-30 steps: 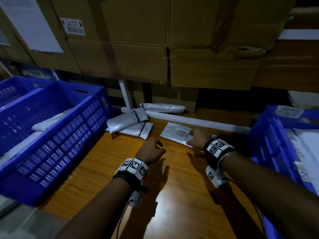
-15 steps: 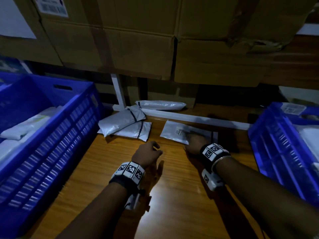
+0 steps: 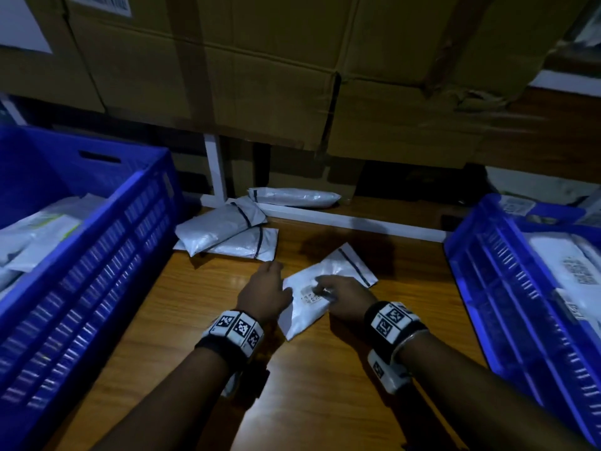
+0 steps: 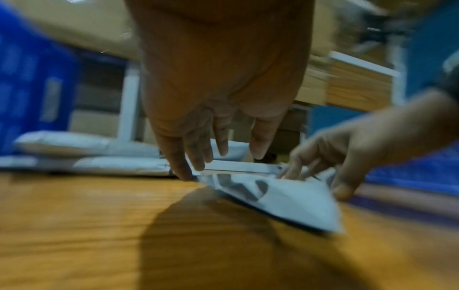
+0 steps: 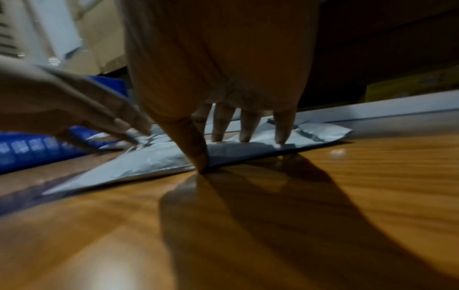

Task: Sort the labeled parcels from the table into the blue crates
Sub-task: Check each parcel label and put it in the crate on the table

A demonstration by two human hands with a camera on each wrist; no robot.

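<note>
Dragged from the counter's (image 3: 325, 402) far edge toward its middle, the parcel (image 3: 328, 281) lies flat – right hand (image 3: 344, 297) fingers spread, pressing it, left hand (image 3: 263, 294) open, touching its edge. Slick plastic might slip from flat fingers when lifted.

Label print on the parcel (image 3: 320, 296) too small to read, partly covered by right hand (image 3: 344, 299) fingers. Left hand (image 3: 265, 292) hides parcel's left edge. Both wrist views motion-blurred; stacked parcels (image 4: 82, 155) there just soft grey shapes. Left crate (image 3: 97, 255) and right crate (image 3: 487, 275) cut by frame edges. Carton label (image 3: 97, 3) cropped at top, unreadable.
</note>
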